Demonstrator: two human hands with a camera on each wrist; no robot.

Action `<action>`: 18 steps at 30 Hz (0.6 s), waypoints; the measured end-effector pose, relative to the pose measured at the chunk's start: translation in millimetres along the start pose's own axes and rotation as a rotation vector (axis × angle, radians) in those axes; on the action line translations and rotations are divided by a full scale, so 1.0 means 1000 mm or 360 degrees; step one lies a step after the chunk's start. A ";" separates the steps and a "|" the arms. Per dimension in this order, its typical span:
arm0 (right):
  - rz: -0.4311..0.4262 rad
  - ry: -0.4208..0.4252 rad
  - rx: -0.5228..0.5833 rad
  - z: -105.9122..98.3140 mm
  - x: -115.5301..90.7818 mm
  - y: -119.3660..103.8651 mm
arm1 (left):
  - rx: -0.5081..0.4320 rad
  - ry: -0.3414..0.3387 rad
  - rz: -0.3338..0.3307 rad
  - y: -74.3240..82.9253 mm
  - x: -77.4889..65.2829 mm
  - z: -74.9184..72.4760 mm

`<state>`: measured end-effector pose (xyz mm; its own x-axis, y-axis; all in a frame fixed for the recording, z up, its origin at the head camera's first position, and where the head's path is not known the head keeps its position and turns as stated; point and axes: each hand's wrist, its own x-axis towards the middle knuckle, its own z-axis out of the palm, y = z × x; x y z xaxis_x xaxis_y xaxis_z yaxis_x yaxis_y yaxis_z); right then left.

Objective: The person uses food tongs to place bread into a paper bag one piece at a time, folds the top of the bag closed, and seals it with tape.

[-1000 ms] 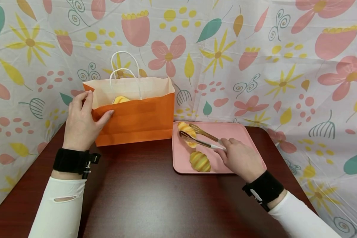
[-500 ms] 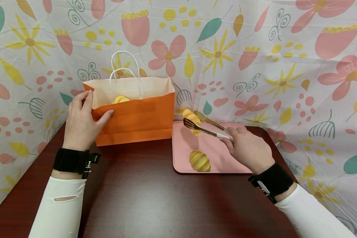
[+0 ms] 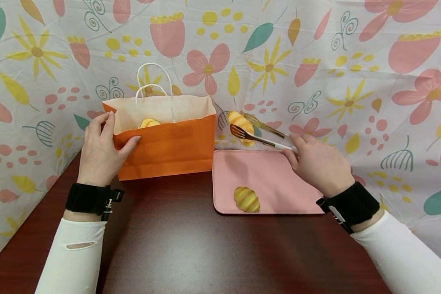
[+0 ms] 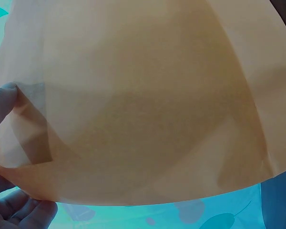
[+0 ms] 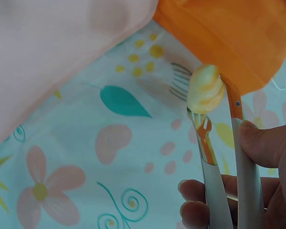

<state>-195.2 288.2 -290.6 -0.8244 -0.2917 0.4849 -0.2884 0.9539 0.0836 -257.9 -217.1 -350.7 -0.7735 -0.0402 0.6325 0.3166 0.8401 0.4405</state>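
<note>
My left hand point(image 3: 99, 151) holds the left rim of an orange paper bag point(image 3: 165, 149) with white handles. In the left wrist view, thumb and fingers lie on either side of the paper bag's edge point(image 4: 133, 119). Inside the bag, the top of a yellow bread roll point(image 3: 149, 123) shows. My right hand point(image 3: 321, 165) grips serving tongs point(image 3: 262, 141) with white handles. Between the tongs' slotted ends hangs a long yellow bread roll point(image 3: 238, 119), raised above the tray's back edge. The right wrist view shows the held roll point(image 5: 205, 90) end-on, near the bag.
A pink tray point(image 3: 283, 175) lies right of the bag, with one ridged greenish-yellow bread roll point(image 3: 247, 199) near its front left. Both stand on a dark reddish wooden table point(image 3: 176, 241). Behind hangs a flower-patterned cloth point(image 3: 213, 36).
My right hand has lifted the long bread roll off the tray with the tongs, moving up and slightly right. The left hand and the bag have stayed put.
</note>
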 end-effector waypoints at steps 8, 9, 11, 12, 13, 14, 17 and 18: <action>-0.0019 0.0094 -0.0087 -0.016 0.013 0.001 | 0.0000 -0.0002 0.0003 0.000 0.000 0.000; -0.0040 0.0127 -0.0104 -0.017 0.014 0.001 | -0.0001 0.0004 0.0008 0.000 0.000 0.000; -0.0088 0.0181 -0.0122 -0.020 0.018 0.001 | -0.0001 0.0013 0.0017 0.000 0.000 0.001; -0.0103 0.0205 -0.0128 -0.022 0.019 0.001 | -0.0002 0.0017 0.0021 0.000 0.000 0.001; -0.0109 0.0223 -0.0130 -0.023 0.021 0.000 | -0.0001 0.0020 0.0023 -0.001 0.000 0.001; -0.0109 0.0239 -0.0130 -0.025 0.022 0.000 | -0.0002 0.0022 0.0025 0.000 0.000 0.001; -0.0116 0.0268 -0.0137 -0.029 0.027 -0.002 | -0.0001 0.0020 0.0024 0.000 0.000 0.001; -0.0123 0.0272 -0.0138 -0.031 0.028 -0.002 | -0.0001 0.0020 0.0023 0.000 0.000 0.001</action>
<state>-202.9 279.9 -250.4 -0.7049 -0.3548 0.6141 -0.2982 0.9339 0.1973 -258.1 -216.4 -351.5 -0.7621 -0.0349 0.6466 0.3279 0.8402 0.4318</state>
